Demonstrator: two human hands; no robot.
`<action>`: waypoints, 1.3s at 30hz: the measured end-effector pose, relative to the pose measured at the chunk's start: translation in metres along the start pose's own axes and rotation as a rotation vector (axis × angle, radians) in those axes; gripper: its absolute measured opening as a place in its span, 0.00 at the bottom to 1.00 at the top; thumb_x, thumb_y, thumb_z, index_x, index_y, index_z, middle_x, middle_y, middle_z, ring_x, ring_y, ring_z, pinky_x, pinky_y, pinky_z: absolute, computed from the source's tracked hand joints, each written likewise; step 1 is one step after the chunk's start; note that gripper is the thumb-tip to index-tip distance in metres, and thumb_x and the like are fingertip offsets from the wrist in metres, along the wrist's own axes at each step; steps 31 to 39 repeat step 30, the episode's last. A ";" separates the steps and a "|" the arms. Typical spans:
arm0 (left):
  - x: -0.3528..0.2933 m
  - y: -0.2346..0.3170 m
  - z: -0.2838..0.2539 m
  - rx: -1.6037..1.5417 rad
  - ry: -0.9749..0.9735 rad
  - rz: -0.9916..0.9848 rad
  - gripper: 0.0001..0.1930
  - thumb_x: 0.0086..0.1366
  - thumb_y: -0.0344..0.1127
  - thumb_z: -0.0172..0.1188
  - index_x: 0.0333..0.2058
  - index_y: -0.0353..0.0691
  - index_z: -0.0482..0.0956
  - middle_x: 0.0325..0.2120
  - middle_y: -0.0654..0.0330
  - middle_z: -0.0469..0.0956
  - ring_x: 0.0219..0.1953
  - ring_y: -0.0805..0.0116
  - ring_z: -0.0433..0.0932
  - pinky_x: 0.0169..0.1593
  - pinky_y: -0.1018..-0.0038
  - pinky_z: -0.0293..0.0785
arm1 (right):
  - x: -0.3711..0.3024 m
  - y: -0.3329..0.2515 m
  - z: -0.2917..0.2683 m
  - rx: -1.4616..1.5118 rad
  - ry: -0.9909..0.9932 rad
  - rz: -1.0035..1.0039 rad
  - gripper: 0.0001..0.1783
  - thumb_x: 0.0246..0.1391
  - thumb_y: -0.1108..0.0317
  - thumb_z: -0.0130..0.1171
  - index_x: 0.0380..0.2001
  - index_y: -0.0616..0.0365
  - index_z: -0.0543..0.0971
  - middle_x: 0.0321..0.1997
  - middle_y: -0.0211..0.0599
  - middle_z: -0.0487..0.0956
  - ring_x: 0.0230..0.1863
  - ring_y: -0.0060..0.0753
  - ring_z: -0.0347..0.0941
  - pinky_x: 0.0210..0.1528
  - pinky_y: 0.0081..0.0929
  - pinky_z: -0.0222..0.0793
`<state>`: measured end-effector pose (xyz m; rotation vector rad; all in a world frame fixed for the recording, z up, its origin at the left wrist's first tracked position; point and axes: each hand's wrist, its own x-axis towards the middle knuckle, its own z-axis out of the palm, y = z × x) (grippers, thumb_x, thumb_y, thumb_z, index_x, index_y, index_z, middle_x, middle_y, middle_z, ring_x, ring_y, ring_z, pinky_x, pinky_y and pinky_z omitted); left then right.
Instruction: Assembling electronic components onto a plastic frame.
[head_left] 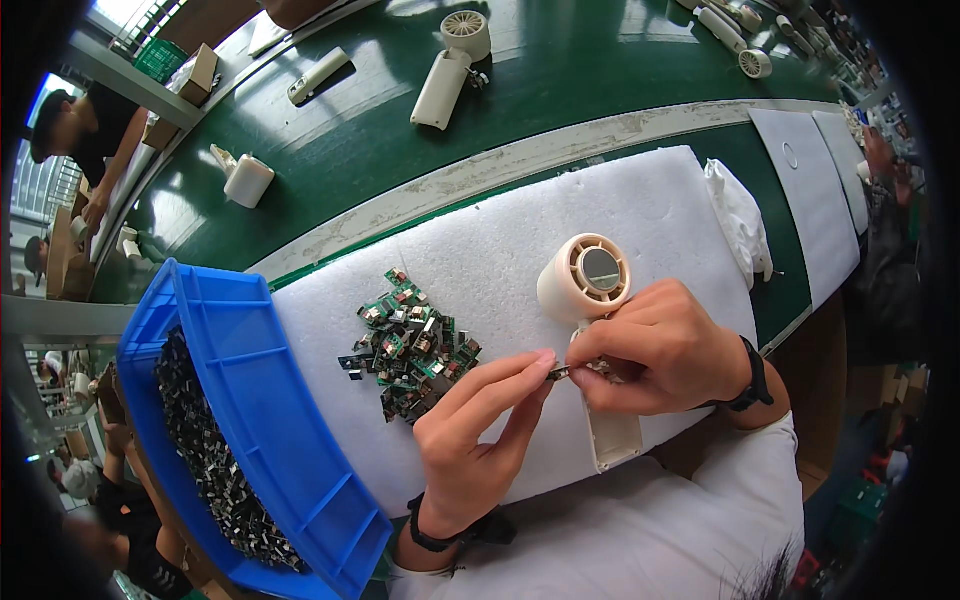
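Between thumb and fingertips, my left hand [478, 435] pinches a small circuit board [558, 374]. My right hand [655, 350] is closed in a pinch at the board's right end, over a cream handheld fan [585, 280]; what lies between its fingers is mostly hidden. The fan's round head points away from me, and its open, hollow handle [612, 440] shows below my right hand. Left of my hands, a heap of small green circuit boards [412, 345] lies on the white foam sheet [500, 225].
A blue bin [265, 400] full of small dark parts [215, 460] stands at the left. Beyond the foam, a green conveyor belt [370, 150] carries fan parts, including a fan body [440, 90] and a cream piece [248, 182]. A white bag [735, 220] lies at right. Other people sit along the left.
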<state>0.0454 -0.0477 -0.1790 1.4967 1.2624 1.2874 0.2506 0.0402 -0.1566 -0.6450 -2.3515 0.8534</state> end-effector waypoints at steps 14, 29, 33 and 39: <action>-0.005 -0.006 -0.013 -0.561 -0.140 -0.241 0.19 0.62 0.10 0.58 0.51 0.30 0.82 0.49 0.49 0.79 0.45 0.63 0.83 0.52 0.71 0.82 | 0.000 0.003 0.001 0.127 0.030 -0.050 0.11 0.49 0.68 0.75 0.37 0.53 0.85 0.23 0.31 0.81 0.22 0.34 0.79 0.25 0.25 0.72; -0.007 -0.006 -0.003 -0.228 0.023 -0.067 0.21 0.60 0.13 0.64 0.51 0.37 0.84 0.48 0.49 0.80 0.43 0.60 0.84 0.48 0.73 0.83 | 0.002 -0.002 -0.005 0.130 -0.074 0.103 0.13 0.54 0.65 0.72 0.41 0.52 0.82 0.25 0.29 0.83 0.22 0.29 0.80 0.25 0.24 0.73; -0.006 -0.003 -0.003 -0.274 0.040 -0.073 0.21 0.60 0.13 0.64 0.51 0.38 0.83 0.48 0.49 0.80 0.43 0.59 0.84 0.48 0.73 0.83 | 0.004 -0.008 -0.011 0.144 -0.107 0.150 0.14 0.54 0.63 0.73 0.42 0.52 0.82 0.26 0.28 0.84 0.22 0.27 0.80 0.25 0.24 0.75; -0.006 -0.003 -0.003 -0.274 0.040 -0.073 0.21 0.60 0.13 0.64 0.51 0.38 0.83 0.48 0.49 0.80 0.43 0.59 0.84 0.48 0.73 0.83 | 0.004 -0.008 -0.011 0.144 -0.107 0.150 0.14 0.54 0.63 0.73 0.42 0.52 0.82 0.26 0.28 0.84 0.22 0.27 0.80 0.25 0.24 0.75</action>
